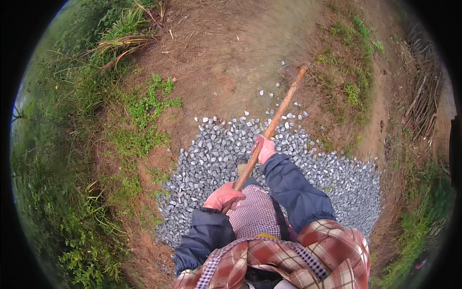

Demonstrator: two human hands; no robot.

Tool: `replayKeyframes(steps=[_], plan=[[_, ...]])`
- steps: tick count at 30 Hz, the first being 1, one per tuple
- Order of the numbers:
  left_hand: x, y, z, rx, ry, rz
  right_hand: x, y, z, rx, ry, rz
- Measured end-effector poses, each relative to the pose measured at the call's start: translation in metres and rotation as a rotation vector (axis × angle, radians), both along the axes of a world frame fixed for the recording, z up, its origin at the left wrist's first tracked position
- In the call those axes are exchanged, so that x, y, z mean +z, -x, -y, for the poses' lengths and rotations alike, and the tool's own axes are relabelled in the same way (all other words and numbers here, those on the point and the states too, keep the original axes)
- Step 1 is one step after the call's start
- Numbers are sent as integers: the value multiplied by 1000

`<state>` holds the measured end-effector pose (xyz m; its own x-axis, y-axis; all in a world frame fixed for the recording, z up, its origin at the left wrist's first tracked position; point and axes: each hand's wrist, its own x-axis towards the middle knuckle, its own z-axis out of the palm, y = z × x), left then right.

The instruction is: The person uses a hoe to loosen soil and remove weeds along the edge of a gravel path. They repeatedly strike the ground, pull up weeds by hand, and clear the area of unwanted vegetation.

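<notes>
My left hand (pixel 223 197), in a pink glove, is wrapped around the near end of a long wooden handle (pixel 285 103). Farther up the same shaft, my gloved right hand (pixel 266 149) grips it in front of my body. The handle slants away to the upper right and appears to belong to a hoe. Its metal head (pixel 287 71) is blurred at the far end, over bare soil beside the grass, so its exact shape is unclear. Grey crushed stone (pixel 216 151) spreads under and around both hands. A checked apron (pixel 252 213) hangs before me.
Loose stones (pixel 261 93) lie scattered on the brown dirt (pixel 216 65) beyond the gravel's edge. Low green weeds (pixel 148 108) and dense bushes (pixel 54 144) border the left. To the right are a grassy strip (pixel 348 72) and a pile of cut sticks (pixel 420 101).
</notes>
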<state>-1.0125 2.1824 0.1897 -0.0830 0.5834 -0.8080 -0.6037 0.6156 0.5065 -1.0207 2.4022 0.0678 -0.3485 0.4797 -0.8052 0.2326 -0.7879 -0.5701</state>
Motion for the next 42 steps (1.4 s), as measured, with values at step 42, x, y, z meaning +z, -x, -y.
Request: replayKeyframes(steps=[42], plan=[[82,-201,218,225,55,313,22,-196,190,94,348,81]])
